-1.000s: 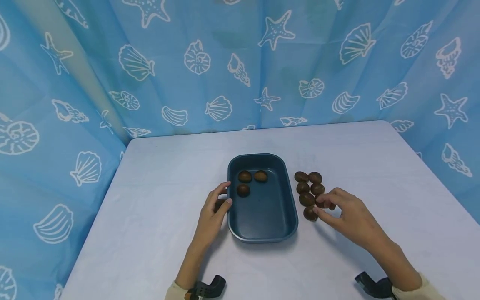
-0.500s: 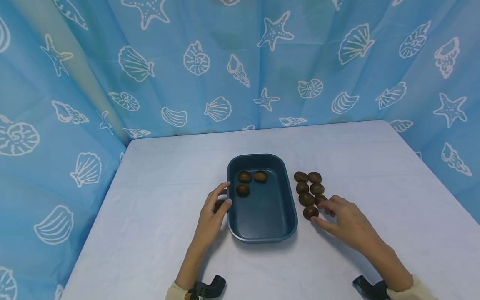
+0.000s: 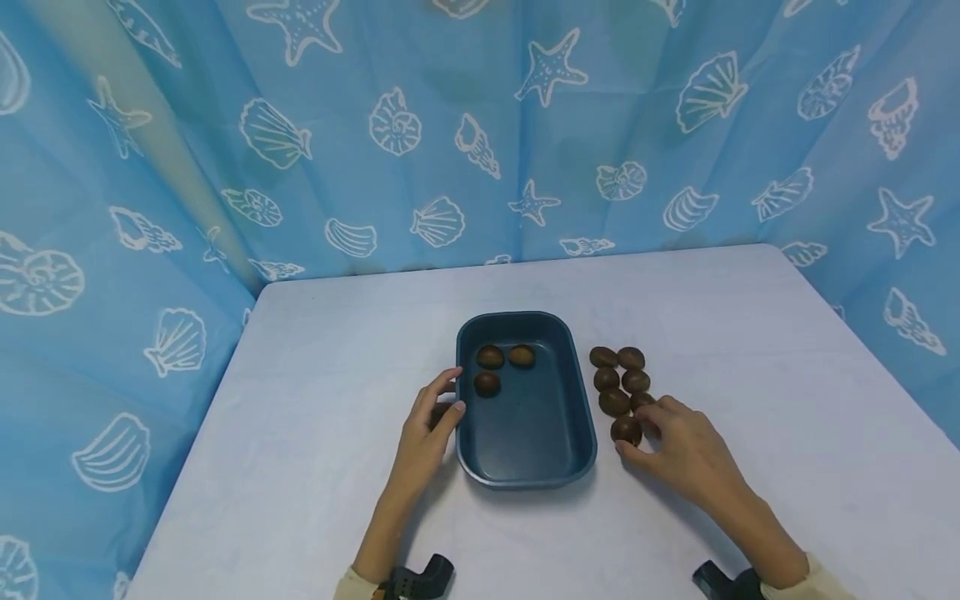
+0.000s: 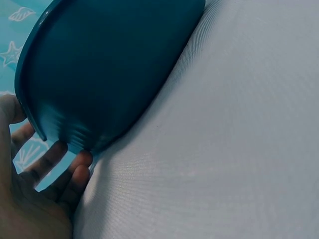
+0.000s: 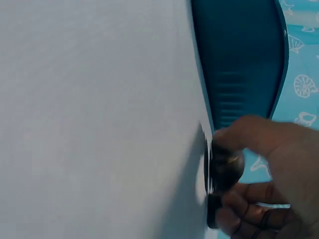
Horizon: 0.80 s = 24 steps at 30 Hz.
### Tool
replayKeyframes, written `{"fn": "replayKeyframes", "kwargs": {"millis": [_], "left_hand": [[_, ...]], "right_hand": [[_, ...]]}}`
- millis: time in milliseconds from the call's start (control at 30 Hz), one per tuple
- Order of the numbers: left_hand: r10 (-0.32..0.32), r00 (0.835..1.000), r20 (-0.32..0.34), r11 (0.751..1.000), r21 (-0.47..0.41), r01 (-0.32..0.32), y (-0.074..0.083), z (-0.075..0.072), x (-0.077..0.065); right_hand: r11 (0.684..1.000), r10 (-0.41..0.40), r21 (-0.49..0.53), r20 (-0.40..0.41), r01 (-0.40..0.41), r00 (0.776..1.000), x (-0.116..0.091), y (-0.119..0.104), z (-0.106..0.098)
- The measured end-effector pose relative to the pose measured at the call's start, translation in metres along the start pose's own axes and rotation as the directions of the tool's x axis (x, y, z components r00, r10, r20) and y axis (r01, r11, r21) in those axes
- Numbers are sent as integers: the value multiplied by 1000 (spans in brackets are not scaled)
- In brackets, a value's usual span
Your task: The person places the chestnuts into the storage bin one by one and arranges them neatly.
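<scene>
Fingertips and thumb of my left hand [image 3: 420, 437] touch the left outer wall of a dark blue rectangular tray [image 3: 525, 454], without wrapping round it. Three brown chestnuts [image 3: 491, 357] lie at the tray's far left part. Right of the tray, several more chestnuts [image 3: 607, 379] form two close columns on the table. My right hand [image 3: 693, 454] pinches the nearest chestnut [image 3: 626, 430] of this group between thumb and fingers. In the right wrist view that chestnut [image 5: 227, 167] appears dark, at table level. The right fingers partly cover another chestnut [image 3: 642, 402] just beyond.
A white cloth covers the table [image 3: 337, 350]. Behind it and along both sides hangs a blue curtain [image 3: 450, 83] with white shell and starfish prints. Black camera mounts [image 3: 423, 577] sit at both wrists.
My right hand has moved slightly left and towards me, its thumb and fingers coming round the nearest chestnut. My left hand stays at the tray's wall.
</scene>
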State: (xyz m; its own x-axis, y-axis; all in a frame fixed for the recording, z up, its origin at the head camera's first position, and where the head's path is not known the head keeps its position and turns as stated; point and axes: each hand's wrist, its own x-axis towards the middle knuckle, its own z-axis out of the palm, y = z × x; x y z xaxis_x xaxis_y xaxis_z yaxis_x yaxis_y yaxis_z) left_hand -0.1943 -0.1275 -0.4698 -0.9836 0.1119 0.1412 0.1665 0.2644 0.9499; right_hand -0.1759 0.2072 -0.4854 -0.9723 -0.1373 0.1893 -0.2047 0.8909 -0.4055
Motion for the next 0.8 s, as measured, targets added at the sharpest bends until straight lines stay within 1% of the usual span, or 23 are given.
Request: {"fn": "replayKeyframes", "kwargs": {"millis": [200,367,500,600,800], "left_hand": [[-11,1000,-2,1000,7,11,-1,2,-2],[-5,1000,9,1000,-10,5,-2,1,-2],[-7,1000,15,999,-33,7,-2,0,-1],[-9,1000,17,999,-33,10,0,0,0],[-13,1000,15,1000,-23,13,2,0,0]], "right_hand": [[1000,2,11,1,-2,1000,-8,-4,-16],[1000,-12,15,-45,13,999,-5,-9,-34],[998,-54,19,-72,55,996,2,-16,-43],[995,-89,34,-79,92,993,8,-23,-47],[984,-159,71,-64,164,985,21,-39,-51]]}}
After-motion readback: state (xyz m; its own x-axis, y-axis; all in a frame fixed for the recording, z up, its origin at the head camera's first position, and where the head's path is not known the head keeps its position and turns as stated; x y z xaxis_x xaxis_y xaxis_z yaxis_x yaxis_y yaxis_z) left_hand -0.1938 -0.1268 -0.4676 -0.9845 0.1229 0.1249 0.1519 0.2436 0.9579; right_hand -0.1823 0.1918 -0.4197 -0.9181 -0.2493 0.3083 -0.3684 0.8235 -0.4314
